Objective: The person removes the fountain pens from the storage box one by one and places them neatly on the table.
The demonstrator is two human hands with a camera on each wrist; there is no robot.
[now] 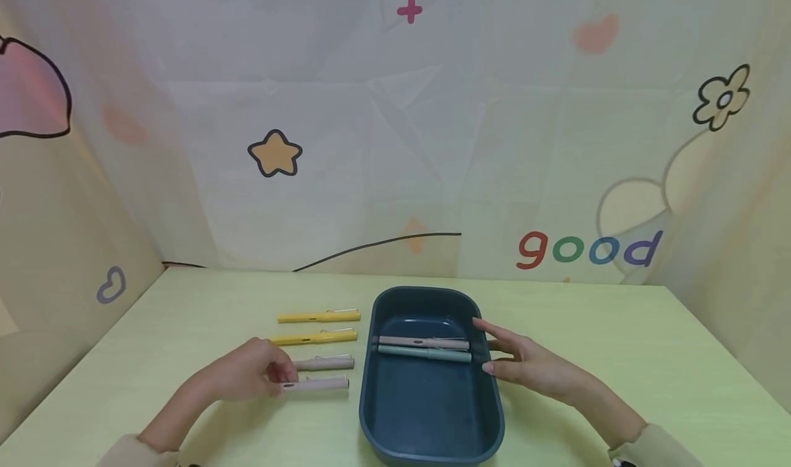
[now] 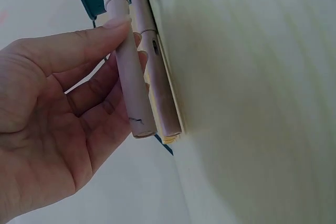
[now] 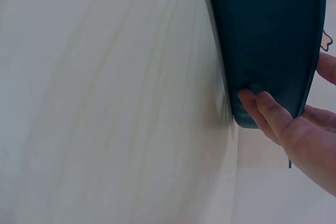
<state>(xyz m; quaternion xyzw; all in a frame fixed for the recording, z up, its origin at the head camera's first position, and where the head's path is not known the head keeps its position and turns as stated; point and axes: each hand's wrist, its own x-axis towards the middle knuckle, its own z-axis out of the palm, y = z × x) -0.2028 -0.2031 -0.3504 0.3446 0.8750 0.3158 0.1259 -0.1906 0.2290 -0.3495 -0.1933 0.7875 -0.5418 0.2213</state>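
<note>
Between its thumb and fingers, my left hand pinches a pale pinkish-white capped pen; the left wrist view shows it slightly above the table. Just behind lies a greyish-pink capped pen, partly hidden by the fingers. My right hand holds the right wall of a dark blue box, with thumb and index finger at the rim and other fingertips against the outer side. Inside the box, a greyish-pink pen and a pale teal pen lie side by side crosswise.
Two yellow capped pens lie farther back on the table, left of the box. The nearer yellow pen is close to my left knuckles. A printed cloth backdrop stands behind the table and along its sides.
</note>
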